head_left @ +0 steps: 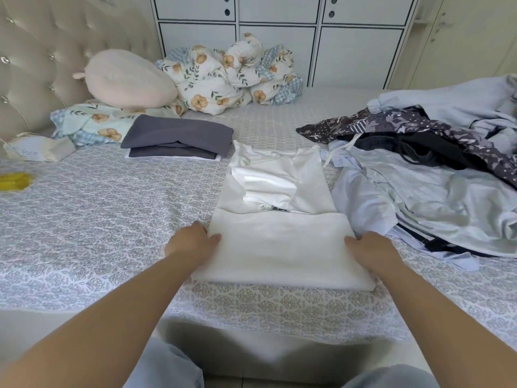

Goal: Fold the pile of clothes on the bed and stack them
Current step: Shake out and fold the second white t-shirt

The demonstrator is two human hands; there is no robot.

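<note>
A white garment [279, 242] lies on the bed [98, 219] in front of me, its lower part folded up over its middle. My left hand [193, 242] grips the left edge of the folded part, thumb on top. My right hand [369, 247] grips the right edge the same way. A stack of folded dark grey clothes [179, 140] sits further back to the left. The unfolded pile [433, 175], with pale blue, patterned purple and black pieces, spreads over the right side of the bed.
A pink round cushion [126, 79] and a bundled floral quilt [232, 74] lie at the head of the bed by the tufted headboard [33, 65]. A tissue pack [39, 149] and a yellow object [15, 182] sit at the left. White cabinets [279, 37] stand behind.
</note>
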